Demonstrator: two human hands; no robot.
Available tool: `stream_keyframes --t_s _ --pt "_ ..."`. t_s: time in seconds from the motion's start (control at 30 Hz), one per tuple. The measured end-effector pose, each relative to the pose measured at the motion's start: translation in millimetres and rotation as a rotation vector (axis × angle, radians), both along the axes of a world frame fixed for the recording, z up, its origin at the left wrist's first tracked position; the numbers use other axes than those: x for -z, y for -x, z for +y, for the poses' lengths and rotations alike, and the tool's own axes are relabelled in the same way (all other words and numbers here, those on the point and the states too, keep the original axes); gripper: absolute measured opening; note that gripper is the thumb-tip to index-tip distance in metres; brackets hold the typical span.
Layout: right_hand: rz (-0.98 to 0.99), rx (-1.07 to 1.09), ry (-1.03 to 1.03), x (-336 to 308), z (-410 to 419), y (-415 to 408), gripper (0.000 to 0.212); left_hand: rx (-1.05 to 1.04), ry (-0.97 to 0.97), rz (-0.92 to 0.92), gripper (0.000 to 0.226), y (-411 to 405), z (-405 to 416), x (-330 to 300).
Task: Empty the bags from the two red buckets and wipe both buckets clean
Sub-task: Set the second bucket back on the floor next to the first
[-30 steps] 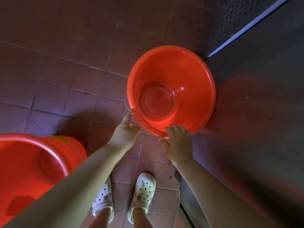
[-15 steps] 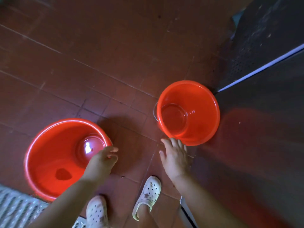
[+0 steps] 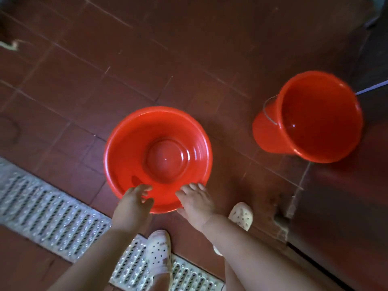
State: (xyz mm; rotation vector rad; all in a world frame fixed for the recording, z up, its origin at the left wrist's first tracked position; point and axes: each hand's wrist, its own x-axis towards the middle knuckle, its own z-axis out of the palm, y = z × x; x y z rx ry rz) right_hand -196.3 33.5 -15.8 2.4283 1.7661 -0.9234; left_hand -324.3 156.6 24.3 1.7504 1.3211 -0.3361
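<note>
Head view, left to right. A metal drain grate (image 3: 48, 208) runs along the lower left of the brown tiled floor (image 3: 147, 59), passing under your left shoe (image 3: 158, 254). Near bucket (image 3: 134, 156), red, stands upright on the tiles in the middle of the frame, just beyond the grate; nothing shows inside it but the round raised bottom. Your left hand (image 3: 133, 203) is at its near rim, fingers loosely bent and slack, thumb over the rim edge; it looks to touch the rim, no firm hold visible. Your right hand (image 3: 196, 201) lies beside it on the same near rim, fingers spread and straight, resting against the edge, grasping nothing. Right shoe (image 3: 241, 215) sits on the tiles just right of that hand. Far bucket (image 3: 321, 114), also red, stands well apart at the right, wire handle (image 3: 267, 111) hanging down its left side, inside bare. Motion blur softens its rim.
</note>
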Motion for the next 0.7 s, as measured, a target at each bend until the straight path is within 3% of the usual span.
stream_keyframes --t_s 0.13,0.33,0.7 --pt "-0.144 -0.073 0.131 22 5 35 0.034 0.044 -0.058 0.074 0.05 47 11 19" --pt "-0.243 -0.024 0.053 24 -21 42 0.022 0.081 0.027 0.151 0.073 67 -2 38" --pt "-0.174 0.299 0.175 15 -167 13 0.038 0.332 0.118 0.031 0.067 5 -114 50"
